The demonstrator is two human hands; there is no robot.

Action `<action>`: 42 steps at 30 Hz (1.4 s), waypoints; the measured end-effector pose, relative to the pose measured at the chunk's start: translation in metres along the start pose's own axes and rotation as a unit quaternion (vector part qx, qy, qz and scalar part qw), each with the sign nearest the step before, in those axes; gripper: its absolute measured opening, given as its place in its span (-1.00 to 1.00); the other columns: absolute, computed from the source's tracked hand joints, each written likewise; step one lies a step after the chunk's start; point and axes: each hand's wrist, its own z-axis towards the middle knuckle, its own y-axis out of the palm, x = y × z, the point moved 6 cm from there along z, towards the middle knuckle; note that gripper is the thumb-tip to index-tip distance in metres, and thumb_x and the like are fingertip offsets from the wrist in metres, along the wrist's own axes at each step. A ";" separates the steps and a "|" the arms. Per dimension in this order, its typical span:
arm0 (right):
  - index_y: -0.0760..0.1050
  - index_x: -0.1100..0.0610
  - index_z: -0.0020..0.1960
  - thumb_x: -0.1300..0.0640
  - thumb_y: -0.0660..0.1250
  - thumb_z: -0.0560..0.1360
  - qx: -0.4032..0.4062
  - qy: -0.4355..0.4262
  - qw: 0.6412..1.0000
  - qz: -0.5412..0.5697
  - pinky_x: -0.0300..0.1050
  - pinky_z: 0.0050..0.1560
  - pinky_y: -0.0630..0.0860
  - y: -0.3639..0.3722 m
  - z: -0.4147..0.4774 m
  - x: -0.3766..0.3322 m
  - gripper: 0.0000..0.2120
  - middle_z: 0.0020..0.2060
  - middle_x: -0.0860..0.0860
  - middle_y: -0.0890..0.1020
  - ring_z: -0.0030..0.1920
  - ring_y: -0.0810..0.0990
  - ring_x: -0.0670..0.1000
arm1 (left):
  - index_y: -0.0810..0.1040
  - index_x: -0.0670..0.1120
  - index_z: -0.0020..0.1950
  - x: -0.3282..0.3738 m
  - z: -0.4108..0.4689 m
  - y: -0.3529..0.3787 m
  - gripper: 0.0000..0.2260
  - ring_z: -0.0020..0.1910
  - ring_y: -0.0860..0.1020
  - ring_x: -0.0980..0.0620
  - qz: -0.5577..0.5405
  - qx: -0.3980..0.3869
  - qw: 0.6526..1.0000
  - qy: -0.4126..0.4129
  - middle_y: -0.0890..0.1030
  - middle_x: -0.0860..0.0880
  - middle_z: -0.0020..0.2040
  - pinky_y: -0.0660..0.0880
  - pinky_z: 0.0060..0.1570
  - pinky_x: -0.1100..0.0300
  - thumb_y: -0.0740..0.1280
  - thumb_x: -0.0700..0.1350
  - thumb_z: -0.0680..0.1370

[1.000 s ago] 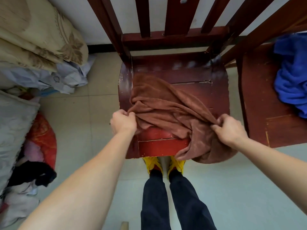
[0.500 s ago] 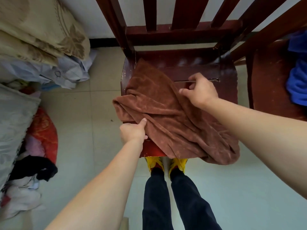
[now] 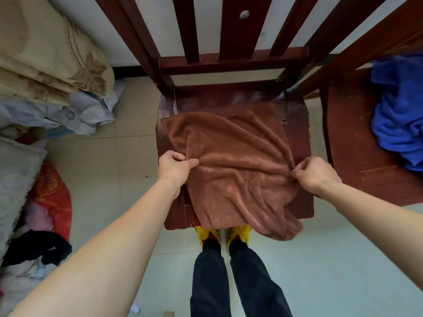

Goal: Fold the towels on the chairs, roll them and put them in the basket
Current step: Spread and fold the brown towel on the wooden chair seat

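Fingers [image 3: 179, 156] of the left hand [image 3: 175, 167] pinch the left edge of the rumpled brown terry towel [image 3: 235, 170]. The right hand [image 3: 317, 173], at mid-seat half a second ago, now pinches its right edge. The towel lies spread wider over the dark red wooden chair seat [image 3: 297, 124], a corner overhanging the front. Farther right, a crumpled blue towel [image 3: 398, 124] sits on the neighbouring wooden chair [image 3: 357, 156].
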 end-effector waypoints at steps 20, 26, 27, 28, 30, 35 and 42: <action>0.48 -0.07 -0.05 -0.04 0.34 0.45 0.189 -0.068 0.949 0.243 0.03 0.13 0.52 -0.079 0.057 -0.075 -0.89 0.01 0.01 0.64 0.05 0.59 0.11 | 0.36 0.03 -0.30 0.096 0.051 -0.028 -0.73 -0.30 0.51 0.02 -0.025 0.123 0.985 0.118 0.51 0.02 -0.32 0.54 -0.23 0.16 0.45 -0.21 0.38; 0.46 -0.07 -0.02 0.00 0.35 0.46 0.224 -0.060 0.936 0.265 -0.04 0.06 0.50 -0.089 0.076 -0.090 -0.87 -0.05 -0.08 0.55 -0.01 0.55 0.04 | 0.32 -0.01 -0.29 0.115 0.067 -0.025 -0.68 -0.30 0.53 0.03 -0.077 0.130 0.985 0.086 0.52 -0.01 -0.29 0.55 -0.29 0.22 0.48 -0.23 0.39; 0.45 -0.06 -0.01 0.02 0.36 0.46 0.219 -0.059 0.938 0.262 -0.07 0.04 0.48 -0.086 0.079 -0.091 -0.87 -0.05 -0.09 0.52 -0.01 0.54 0.03 | 0.31 -0.01 -0.29 0.113 0.068 -0.022 -0.67 -0.30 0.52 0.04 -0.067 0.132 0.986 0.083 0.51 0.00 -0.29 0.54 -0.28 0.22 0.47 -0.23 0.40; 0.45 -0.05 0.01 0.03 0.37 0.46 0.211 -0.061 0.941 0.257 -0.10 0.01 0.45 -0.082 0.081 -0.091 -0.85 -0.04 -0.09 0.52 -0.01 0.53 0.03 | 0.31 -0.01 -0.29 0.110 0.068 -0.020 -0.67 -0.27 0.52 0.04 -0.058 0.135 0.986 0.079 0.51 0.01 -0.27 0.52 -0.27 0.23 0.47 -0.23 0.40; 0.46 -0.04 0.06 0.04 0.39 0.46 0.191 -0.075 0.948 0.244 -0.13 0.00 0.42 -0.076 0.082 -0.092 -0.80 0.05 -0.04 0.53 0.04 0.53 0.04 | 0.35 -0.01 -0.25 0.105 0.067 -0.017 -0.70 -0.19 0.54 0.02 -0.036 0.144 0.986 0.076 0.52 0.01 -0.21 0.49 -0.27 0.26 0.47 -0.22 0.40; 0.43 -0.01 0.25 0.10 0.33 0.49 0.255 -0.239 0.935 0.060 0.12 0.07 0.48 -0.078 0.050 -0.101 -0.66 0.27 0.10 0.42 0.22 0.46 0.17 | 0.53 -0.04 0.15 0.117 0.039 -0.013 -0.72 0.20 0.45 -0.15 0.297 0.172 0.897 0.277 0.48 -0.16 0.19 0.47 0.11 -0.03 0.37 -0.19 0.45; 0.05 -0.02 0.56 0.05 0.24 0.55 0.097 -0.319 0.927 -0.174 0.21 0.36 0.26 -0.022 0.035 -0.092 -0.35 0.57 0.08 -0.05 0.55 -0.07 0.10 | 0.32 -0.04 0.46 0.083 0.021 0.011 -0.47 0.39 0.25 -0.22 0.504 0.071 0.783 0.359 0.23 -0.17 0.49 0.32 0.25 -0.14 0.35 -0.03 0.51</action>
